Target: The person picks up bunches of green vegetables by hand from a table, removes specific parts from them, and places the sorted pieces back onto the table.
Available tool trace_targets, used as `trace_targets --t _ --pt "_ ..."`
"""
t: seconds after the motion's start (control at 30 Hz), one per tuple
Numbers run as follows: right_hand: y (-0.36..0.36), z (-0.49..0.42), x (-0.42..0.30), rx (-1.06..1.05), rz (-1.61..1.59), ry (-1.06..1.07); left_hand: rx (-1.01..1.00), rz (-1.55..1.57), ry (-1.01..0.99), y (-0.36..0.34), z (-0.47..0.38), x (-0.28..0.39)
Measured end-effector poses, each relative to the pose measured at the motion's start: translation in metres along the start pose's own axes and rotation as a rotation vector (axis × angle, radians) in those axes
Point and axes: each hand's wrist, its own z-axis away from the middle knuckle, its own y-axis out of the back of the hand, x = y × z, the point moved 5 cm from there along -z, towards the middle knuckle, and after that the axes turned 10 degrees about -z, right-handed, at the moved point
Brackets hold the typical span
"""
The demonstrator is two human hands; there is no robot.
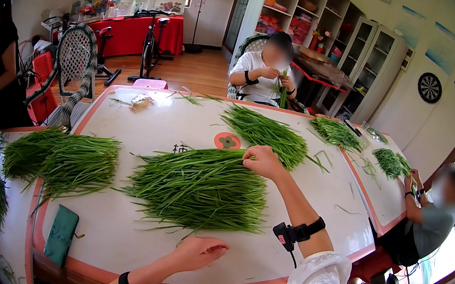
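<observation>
A wide pile of long green leafy stalks, like Chinese chives [199,190], lies on the white table with salmon edging [110,230]. My right hand [262,161] touches the pile's upper right corner with fingers bent; whether it grips any stalks cannot be told. Below the pile, my left hand [201,252] hovers or rests near the table's front edge, fingers loosely curled, with no stalk seen in it. Both wrists wear black straps, and a small black device sits on the right one.
More green stalks lie at the left [81,160] and beyond my right hand [267,134]. A teal phone case [61,235] is at front left. People sit across the table [259,72] and at the right [433,227]; another person [6,67] stands at the left.
</observation>
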Motion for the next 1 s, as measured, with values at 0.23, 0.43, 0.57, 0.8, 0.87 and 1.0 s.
trace_targets --t 0.23,0.43,0.57,0.8,0.87,1.0 --pt "0.013 0.062 -0.015 -0.021 -0.601 -0.103 0.03 -0.078 -0.036 0.002 0.0 0.005" --pt "0.021 0.11 -0.006 0.364 -0.359 -0.096 0.004 -0.049 0.02 0.005 0.002 0.008" --pt "0.005 0.127 -0.006 0.308 -0.503 -0.179 0.02 -0.04 0.003 0.005 0.003 0.011" --pt "-0.024 0.11 -0.021 0.277 -0.193 -0.033 0.018 -0.06 -0.024 0.004 0.0 0.01" --pt "-0.022 0.112 -0.028 0.304 -0.25 0.019 0.042 -0.057 -0.025 0.007 0.002 0.009" --pt "-0.026 0.114 -0.036 0.355 -0.212 0.065 0.015 -0.062 -0.024 0.006 0.002 0.014"
